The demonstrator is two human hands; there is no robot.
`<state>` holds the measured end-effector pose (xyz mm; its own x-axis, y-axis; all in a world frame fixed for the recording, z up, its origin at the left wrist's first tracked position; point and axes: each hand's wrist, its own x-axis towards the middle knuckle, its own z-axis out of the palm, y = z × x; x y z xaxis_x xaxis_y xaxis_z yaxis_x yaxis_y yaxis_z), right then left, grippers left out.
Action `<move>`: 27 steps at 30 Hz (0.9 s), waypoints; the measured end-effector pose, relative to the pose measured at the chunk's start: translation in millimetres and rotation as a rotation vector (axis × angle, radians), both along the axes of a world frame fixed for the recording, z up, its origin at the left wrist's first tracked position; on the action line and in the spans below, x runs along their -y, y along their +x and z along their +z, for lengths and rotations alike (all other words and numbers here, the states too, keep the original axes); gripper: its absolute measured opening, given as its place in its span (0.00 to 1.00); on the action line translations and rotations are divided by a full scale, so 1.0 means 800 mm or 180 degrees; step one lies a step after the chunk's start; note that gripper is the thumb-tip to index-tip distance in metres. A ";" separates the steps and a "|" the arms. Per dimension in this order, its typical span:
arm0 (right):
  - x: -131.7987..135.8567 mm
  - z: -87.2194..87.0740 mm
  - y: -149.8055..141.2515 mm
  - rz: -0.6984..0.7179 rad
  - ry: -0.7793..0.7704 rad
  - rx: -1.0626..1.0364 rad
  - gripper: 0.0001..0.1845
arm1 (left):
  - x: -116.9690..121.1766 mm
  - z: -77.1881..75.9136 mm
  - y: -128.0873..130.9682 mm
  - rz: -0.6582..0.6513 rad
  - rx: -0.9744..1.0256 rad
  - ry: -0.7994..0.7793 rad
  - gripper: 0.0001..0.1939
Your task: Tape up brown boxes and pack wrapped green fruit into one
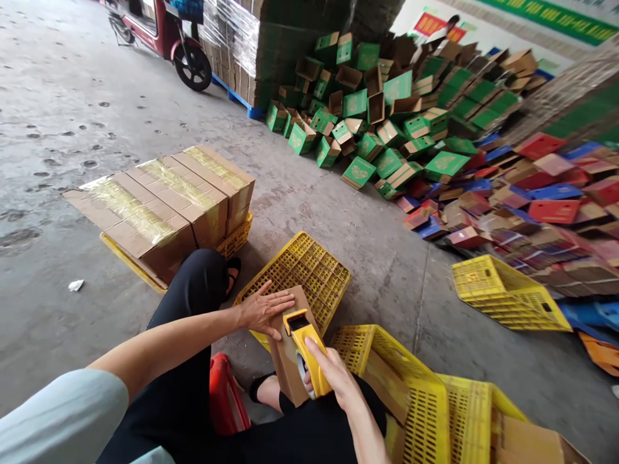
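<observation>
We've got our left hand (264, 311) spread open & flat on the brown box (286, 368), fingers pointing across its far end; it presses the cardboard but isn't closed on anything. Our right hand (333, 370) is wrapped round the yellow tape gun (314, 364), closed on it, w/ the gun's head over the box, just beside our left fingertips. The box slants btwn our legs, its far end over the edge of a yellow crate (314, 270), its near end by our R knee; can't quite tell what bears its weight.

To our R, 2 more yellow crates (425, 412) stand side by side w/ brown cardboard inside. To our L, 3 big cartons (159, 200) sit in a row on yellow crates, w/ shiny tape across their tops. A red stool (225, 399) is btwn our legs, & a white scrap (75, 285) lies on the floor (29, 348) far L.

Farther off: a heap of green boxes (358, 135), a spread of red & blue boxes (546, 206) w/ 1 tilted crate (503, 293) near it, a wrapped stack (236, 51) on a blue pallet (255, 112), & a red scooter (159, 32). Bkgd's blurry, but there seems to be 1 person (442, 32) behind the heap.
</observation>
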<state>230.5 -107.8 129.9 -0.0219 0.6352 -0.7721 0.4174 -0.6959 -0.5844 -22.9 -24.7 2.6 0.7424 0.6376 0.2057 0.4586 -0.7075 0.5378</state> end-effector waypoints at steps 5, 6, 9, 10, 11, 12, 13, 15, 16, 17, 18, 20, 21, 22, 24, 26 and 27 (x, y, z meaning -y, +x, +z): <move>0.015 0.008 0.010 -0.0208 -0.0092 -0.0038 0.29 | -0.003 0.002 0.003 -0.0059 0.0016 -0.0007 0.49; 0.015 0.009 0.010 -0.0193 -0.0094 -0.0027 0.28 | -0.002 0.002 0.005 -0.0061 -0.0005 0.0014 0.48; 0.014 0.007 0.009 -0.0163 -0.0066 -0.0056 0.29 | 0.002 0.001 0.012 -0.0006 -0.0061 0.0110 0.46; 0.014 0.006 0.009 -0.0157 -0.0060 -0.0074 0.29 | 0.004 0.000 0.015 -0.0011 -0.0058 0.0131 0.46; 0.013 0.004 0.009 -0.0137 -0.0065 -0.0087 0.29 | 0.006 -0.001 0.017 -0.0057 -0.0040 0.0137 0.47; 0.013 0.002 0.010 -0.0104 -0.0079 -0.0095 0.30 | 0.008 -0.001 0.019 -0.0143 -0.0009 0.0127 0.47; 0.014 -0.001 0.010 -0.0068 -0.0109 -0.0100 0.30 | 0.009 -0.001 0.021 -0.0254 0.0031 0.0106 0.47; 0.014 -0.007 0.011 -0.0045 -0.0219 -0.0082 0.29 | 0.010 -0.002 0.023 -0.0487 0.0095 0.0046 0.47; 0.015 -0.010 0.011 -0.0060 -0.0275 -0.0064 0.29 | 0.010 -0.002 0.024 -0.0568 0.0107 0.0017 0.46; 0.016 -0.013 0.011 -0.0086 -0.0314 -0.0043 0.29 | 0.010 -0.002 0.025 -0.0618 0.0107 -0.0007 0.46; 0.017 -0.015 0.012 -0.0118 -0.0333 -0.0015 0.29 | 0.009 -0.003 0.025 -0.0648 0.0100 -0.0026 0.46; 0.019 -0.018 0.013 -0.0172 -0.0341 0.0021 0.29 | 0.006 -0.004 0.026 -0.0706 0.0086 -0.0049 0.48; 0.020 -0.019 0.014 -0.0205 -0.0336 0.0016 0.29 | 0.003 -0.005 0.025 -0.0744 0.0088 -0.0052 0.49; 0.021 -0.020 0.014 -0.0261 -0.0322 -0.0002 0.30 | -0.001 -0.006 0.025 -0.0803 0.0090 -0.0055 0.50; 0.017 -0.023 0.012 -0.0403 -0.0238 -0.0030 0.31 | -0.015 -0.010 0.023 -0.0890 0.0110 -0.0039 0.51; 0.007 -0.027 0.008 -0.0475 -0.0248 0.0003 0.33 | -0.038 -0.013 0.018 -0.0999 0.0097 -0.0015 0.51; 0.000 -0.029 0.005 -0.0431 -0.0191 -0.0029 0.34 | -0.050 -0.012 0.016 -0.1110 0.0076 0.0004 0.51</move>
<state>234.4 -107.5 106.4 0.0537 0.5855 -0.8089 0.3121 -0.7793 -0.5434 -10.4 15.2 -7.2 0.9105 0.3460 0.2263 0.1764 -0.8201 0.5443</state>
